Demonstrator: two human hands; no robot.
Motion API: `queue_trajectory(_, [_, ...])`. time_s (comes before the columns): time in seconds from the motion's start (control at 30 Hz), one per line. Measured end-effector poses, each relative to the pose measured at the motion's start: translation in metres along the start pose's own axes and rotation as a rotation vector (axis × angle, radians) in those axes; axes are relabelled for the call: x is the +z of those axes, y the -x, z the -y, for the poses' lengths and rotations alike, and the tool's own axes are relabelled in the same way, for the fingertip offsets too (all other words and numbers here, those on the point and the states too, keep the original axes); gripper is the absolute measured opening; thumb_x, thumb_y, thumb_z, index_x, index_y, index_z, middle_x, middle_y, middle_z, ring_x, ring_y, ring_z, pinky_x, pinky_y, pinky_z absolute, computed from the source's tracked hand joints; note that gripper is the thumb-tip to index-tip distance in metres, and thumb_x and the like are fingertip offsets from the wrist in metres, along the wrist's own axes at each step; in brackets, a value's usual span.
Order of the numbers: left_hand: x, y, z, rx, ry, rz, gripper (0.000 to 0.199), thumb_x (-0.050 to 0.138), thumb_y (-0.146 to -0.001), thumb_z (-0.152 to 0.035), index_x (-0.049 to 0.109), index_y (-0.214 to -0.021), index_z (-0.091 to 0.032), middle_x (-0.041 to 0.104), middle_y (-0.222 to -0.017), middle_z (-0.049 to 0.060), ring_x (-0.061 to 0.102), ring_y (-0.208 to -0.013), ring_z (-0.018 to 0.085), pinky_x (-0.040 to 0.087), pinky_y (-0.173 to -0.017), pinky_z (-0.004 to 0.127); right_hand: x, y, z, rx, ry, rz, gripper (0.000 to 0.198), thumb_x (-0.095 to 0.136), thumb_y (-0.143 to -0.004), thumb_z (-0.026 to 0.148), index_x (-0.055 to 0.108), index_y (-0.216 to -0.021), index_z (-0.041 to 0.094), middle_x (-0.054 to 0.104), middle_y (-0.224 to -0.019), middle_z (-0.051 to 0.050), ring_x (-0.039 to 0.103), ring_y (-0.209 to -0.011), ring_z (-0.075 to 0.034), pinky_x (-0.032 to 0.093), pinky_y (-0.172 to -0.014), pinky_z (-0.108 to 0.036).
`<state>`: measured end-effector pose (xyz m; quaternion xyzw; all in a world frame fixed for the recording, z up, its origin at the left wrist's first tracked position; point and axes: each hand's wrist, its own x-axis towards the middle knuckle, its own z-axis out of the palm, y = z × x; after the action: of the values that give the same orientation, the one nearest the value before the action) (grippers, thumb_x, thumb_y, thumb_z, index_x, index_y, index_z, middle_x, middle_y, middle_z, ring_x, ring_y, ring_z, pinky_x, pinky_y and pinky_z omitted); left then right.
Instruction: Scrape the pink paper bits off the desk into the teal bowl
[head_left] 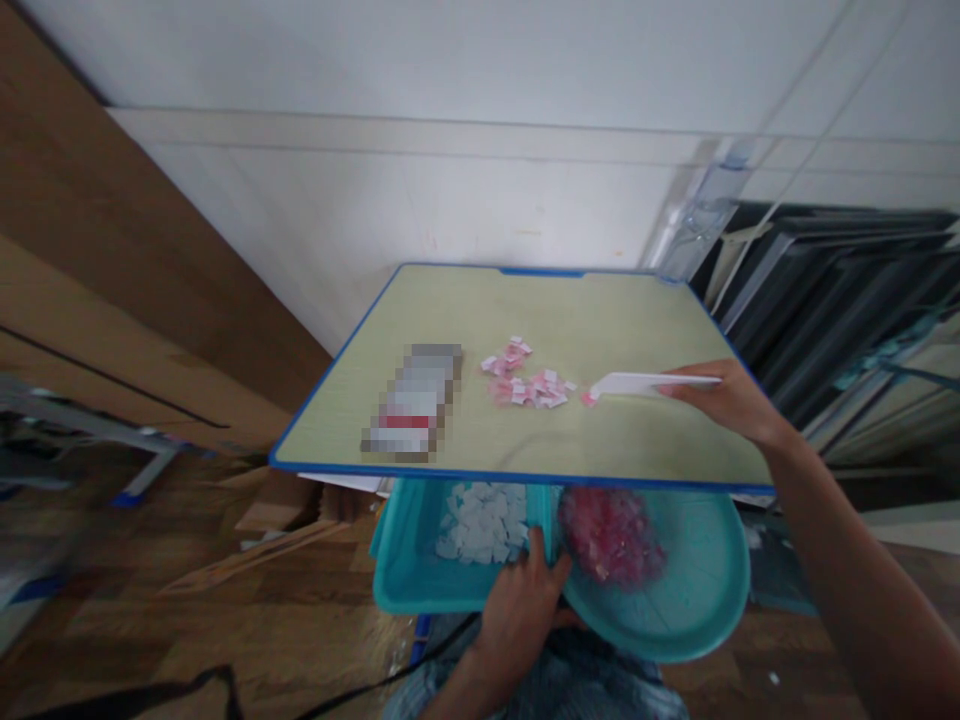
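The right hand (724, 395) grips a white tool (637, 383), its tip at a pink piece (589, 399) on the table (630, 320), near more pink-and-white pieces (541, 388); the left hand (521, 600) is where tray (427, 598) and basin (701, 570) meet; its grip I cannot tell.

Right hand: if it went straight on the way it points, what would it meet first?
Leading with the white tool it holds, the right hand would first meet the small pink piece at the tool's tip, perhaps already touching; the pink-and-white pile seems next.
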<state>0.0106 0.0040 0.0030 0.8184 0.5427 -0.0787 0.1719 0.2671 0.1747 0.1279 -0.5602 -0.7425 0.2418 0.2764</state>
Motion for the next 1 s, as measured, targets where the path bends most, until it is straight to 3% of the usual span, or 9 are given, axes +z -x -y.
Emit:
queue_trajectory(0.1, [0.000,0.000,0.000,-0.004,0.006,0.004,0.062,0.063,-0.064,-0.051,0.047,-0.120,-0.030,0.039,-0.129,0.020,0.063,-0.079,0.026,0.052,-0.064,0.038,-0.006,0.005,-0.003,0.011,-0.011,-0.045,0.042,0.061,-0.070,0.048,0.072,-0.083,0.009,0.071,-0.076,-0.010,0.059,-0.059,-0.018,0.041,-0.049,-0.026])
queue_trajectory(0.27, [-0.001,0.000,0.000,-0.007,0.016,0.019,0.061,0.062,-0.066,-0.051,0.046,-0.121,-0.030,0.038,-0.130,0.019,0.062,-0.082,0.026,0.052,-0.066,0.039,-0.008,0.010,-0.004,0.004,-0.010,0.087,0.040,0.061,-0.070,0.046,0.072,-0.085,0.010,0.071,-0.076,-0.009,0.060,-0.064,-0.020,0.044,-0.055,-0.027])
queue_trajectory(0.37, [-0.001,0.000,0.001,-0.002,0.006,0.020,0.061,0.061,-0.066,-0.052,0.046,-0.120,-0.030,0.039,-0.129,0.019,0.062,-0.080,0.026,0.052,-0.065,0.038,-0.007,0.010,-0.004,0.021,-0.010,0.018,0.040,0.060,-0.071,0.046,0.072,-0.083,0.010,0.071,-0.077,-0.010,0.061,-0.064,-0.020,0.044,-0.053,-0.027])
queue_trajectory(0.5, [-0.001,0.000,0.001,-0.001,-0.008,0.013,0.061,0.060,-0.066,-0.053,0.045,-0.121,-0.030,0.039,-0.128,0.018,0.062,-0.080,0.025,0.051,-0.065,0.037,-0.009,0.012,0.000,-0.021,-0.019,0.053,0.038,0.062,-0.068,0.045,0.073,-0.082,0.011,0.072,-0.075,-0.009,0.062,-0.063,-0.020,0.045,-0.055,-0.027])
queue_trajectory(0.63, [0.000,0.000,0.001,-0.010,0.001,0.025,0.062,0.060,-0.066,-0.053,0.044,-0.122,-0.031,0.037,-0.130,0.018,0.061,-0.082,0.025,0.051,-0.067,0.037,-0.013,0.016,0.007,-0.032,0.008,-0.032,0.041,0.061,-0.069,0.048,0.072,-0.081,0.010,0.071,-0.072,-0.010,0.059,-0.056,-0.018,0.040,-0.048,-0.025])
queue_trajectory(0.8, [-0.001,0.001,0.001,-0.009,-0.007,0.010,0.063,0.061,-0.065,-0.053,0.043,-0.122,-0.031,0.038,-0.129,0.018,0.061,-0.082,0.025,0.050,-0.067,0.036,-0.009,0.019,0.011,-0.040,0.012,0.139,0.041,0.058,-0.073,0.049,0.072,-0.086,0.013,0.071,-0.074,-0.008,0.059,-0.060,-0.020,0.042,-0.052,-0.027])
queue_trajectory(1.0, [0.000,0.000,0.001,-0.001,-0.011,0.002,0.064,0.061,-0.065,-0.054,0.043,-0.122,-0.031,0.038,-0.129,0.019,0.061,-0.081,0.024,0.050,-0.066,0.036,-0.006,0.018,0.009,-0.007,0.001,-0.004,0.038,0.058,-0.072,0.051,0.072,-0.082,0.018,0.071,-0.079,-0.006,0.061,-0.065,-0.021,0.044,-0.053,-0.028])
